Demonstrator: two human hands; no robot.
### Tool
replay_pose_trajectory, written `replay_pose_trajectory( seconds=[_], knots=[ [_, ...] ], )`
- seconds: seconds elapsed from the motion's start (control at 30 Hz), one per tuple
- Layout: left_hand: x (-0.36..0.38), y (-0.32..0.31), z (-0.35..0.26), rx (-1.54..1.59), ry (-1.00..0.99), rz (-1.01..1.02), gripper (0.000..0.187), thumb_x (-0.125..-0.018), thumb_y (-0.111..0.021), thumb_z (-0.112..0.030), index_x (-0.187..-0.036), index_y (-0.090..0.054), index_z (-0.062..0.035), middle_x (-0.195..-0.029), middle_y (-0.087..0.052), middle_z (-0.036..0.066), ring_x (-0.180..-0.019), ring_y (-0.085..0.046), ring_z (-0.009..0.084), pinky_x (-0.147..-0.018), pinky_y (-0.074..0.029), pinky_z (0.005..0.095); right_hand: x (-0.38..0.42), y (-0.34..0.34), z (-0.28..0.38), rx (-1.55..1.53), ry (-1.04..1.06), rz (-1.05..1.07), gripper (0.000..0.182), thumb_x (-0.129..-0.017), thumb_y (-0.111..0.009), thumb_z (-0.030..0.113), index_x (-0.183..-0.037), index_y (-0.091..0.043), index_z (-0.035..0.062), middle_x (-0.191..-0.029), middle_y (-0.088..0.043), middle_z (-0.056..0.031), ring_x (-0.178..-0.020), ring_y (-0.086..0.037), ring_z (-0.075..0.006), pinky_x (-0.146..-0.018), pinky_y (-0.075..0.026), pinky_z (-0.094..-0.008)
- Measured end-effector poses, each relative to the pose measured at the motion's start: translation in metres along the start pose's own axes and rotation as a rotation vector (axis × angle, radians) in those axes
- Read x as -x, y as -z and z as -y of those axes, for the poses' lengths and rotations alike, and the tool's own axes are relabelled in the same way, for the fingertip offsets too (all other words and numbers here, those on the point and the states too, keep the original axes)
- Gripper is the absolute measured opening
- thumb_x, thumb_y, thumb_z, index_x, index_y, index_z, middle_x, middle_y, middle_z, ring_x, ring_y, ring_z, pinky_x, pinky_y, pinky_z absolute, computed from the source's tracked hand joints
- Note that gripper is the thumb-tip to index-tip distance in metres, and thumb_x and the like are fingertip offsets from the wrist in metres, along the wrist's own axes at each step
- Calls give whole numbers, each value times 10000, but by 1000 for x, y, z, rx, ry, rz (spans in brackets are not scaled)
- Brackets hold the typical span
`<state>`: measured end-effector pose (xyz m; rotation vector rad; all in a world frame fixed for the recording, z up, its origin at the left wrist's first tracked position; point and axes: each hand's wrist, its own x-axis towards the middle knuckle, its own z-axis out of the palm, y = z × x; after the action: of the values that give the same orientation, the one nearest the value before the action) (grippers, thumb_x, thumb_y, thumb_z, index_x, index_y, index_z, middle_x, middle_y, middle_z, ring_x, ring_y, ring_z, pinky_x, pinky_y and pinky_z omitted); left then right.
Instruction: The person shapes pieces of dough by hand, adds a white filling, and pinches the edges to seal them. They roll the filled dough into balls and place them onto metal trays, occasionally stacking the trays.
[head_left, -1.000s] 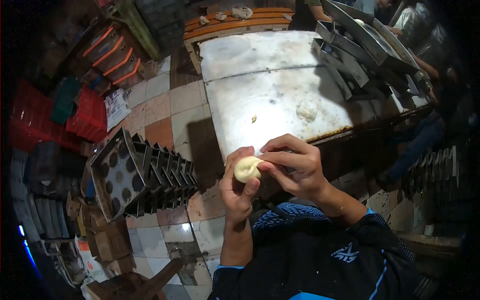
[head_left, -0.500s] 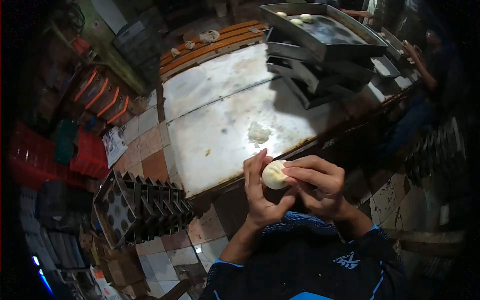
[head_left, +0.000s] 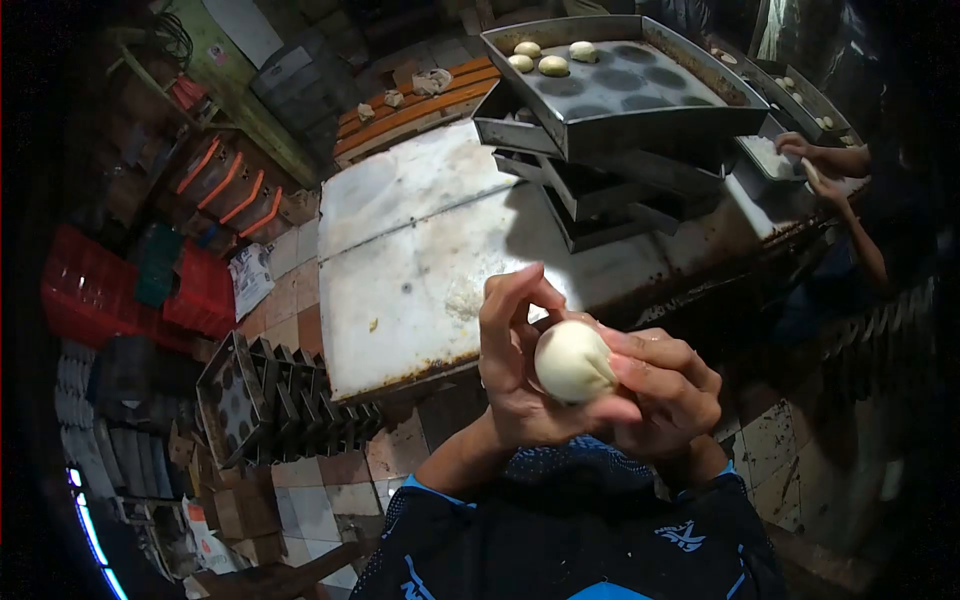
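Over a floured metal table (head_left: 400,260), the left hand (head_left: 515,365) and the right hand (head_left: 665,395) both close around one pale dough ball (head_left: 573,360), near stacked trays (head_left: 620,110).

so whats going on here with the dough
A person holds a round ball of dough between both hands, the left hand cupping it from the side and the right hand under and around it. Ahead is a floured metal table with stacked baking trays; the top tray already carries four dough pieces. Another person's hands are at the table's far end.
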<state>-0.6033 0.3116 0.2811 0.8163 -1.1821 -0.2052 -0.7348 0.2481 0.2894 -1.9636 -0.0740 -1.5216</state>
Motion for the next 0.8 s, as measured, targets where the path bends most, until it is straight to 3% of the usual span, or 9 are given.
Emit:
replay_pose_trajectory(
  seconds=[0.13,0.2,0.3,0.47,0.53,0.6,0.7,0.73,0.8],
  knots=[
    [-46,5,24,-33,-72,292,666,-677,-907,-522,-1045,-660,-25,-929,-606,92,-887,-584,224,-771,-512,367,-15,0,-33,-288,-250,96,179,-900,-727,105,-1018,-722,-30,-1053,-700,-204,-943,-731,-281,-772,-592,-345],
    [-54,14,46,-89,-139,192,468,-825,-827,-437,-782,-582,-41,-768,-578,57,-780,-559,207,-722,-492,351,-38,9,-45,-178,-423,366,147,-880,-700,42,-994,-713,-51,-1035,-681,-213,-897,-711,-281,-791,-585,-356],
    [-57,41,82,-97,25,24,361,-887,-767,-230,-681,-527,-57,-654,-532,65,-501,-480,163,-456,-374,316,-56,7,-58,208,-329,222,196,-855,-691,8,-1039,-706,-56,-1057,-670,-204,-923,-697,-321,-831,-582,-392],
    [-76,26,149,-753,-230,206,217,-907,-702,-202,-976,-619,-13,-833,-607,75,-688,-605,209,-590,-488,302,-110,-23,-117,572,298,597,349,-865,-674,77,-1185,-623,-52,-1237,-592,-220,-1044,-636,-381,-892,-561,-439],
    [-99,36,154,-666,-136,327,309,-914,-728,-208,-1122,-632,0,-887,-585,59,-750,-602,182,-641,-504,284,-139,-17,-138,400,198,642,310,-890,-658,78,-1171,-625,-48,-1197,-608,-212,-1021,-643,-365,-871,-560,-421],
    [-144,62,144,65,260,519,434,-825,-830,-183,-1163,-632,4,-836,-534,35,-721,-565,147,-632,-486,263,-175,-3,-156,238,-1,646,234,-964,-594,134,-1123,-635,-33,-1104,-638,-198,-980,-656,-329,-850,-541,-394],
    [-176,95,147,39,380,456,687,-693,-925,-119,-1298,-615,-17,-836,-503,0,-681,-461,73,-634,-407,214,-232,28,-217,339,-174,404,201,-1011,-523,132,-1077,-649,-10,-988,-667,-128,-861,-642,-207,-758,-495,-281],
    [-176,105,157,92,432,405,691,-695,-920,-110,-1311,-617,-28,-839,-490,-10,-684,-431,72,-632,-379,204,-249,36,-245,392,-428,285,217,-1031,-511,150,-1062,-661,-3,-952,-664,-100,-838,-617,-144,-754,-489,-285],
    [-175,118,173,133,459,294,573,-715,-889,-87,-1231,-644,-35,-860,-502,-4,-714,-451,84,-642,-390,221,-271,55,-321,721,-389,227,237,-1043,-500,172,-1059,-666,4,-874,-667,-100,-795,-625,-145,-737,-501,-304]
  ],
)
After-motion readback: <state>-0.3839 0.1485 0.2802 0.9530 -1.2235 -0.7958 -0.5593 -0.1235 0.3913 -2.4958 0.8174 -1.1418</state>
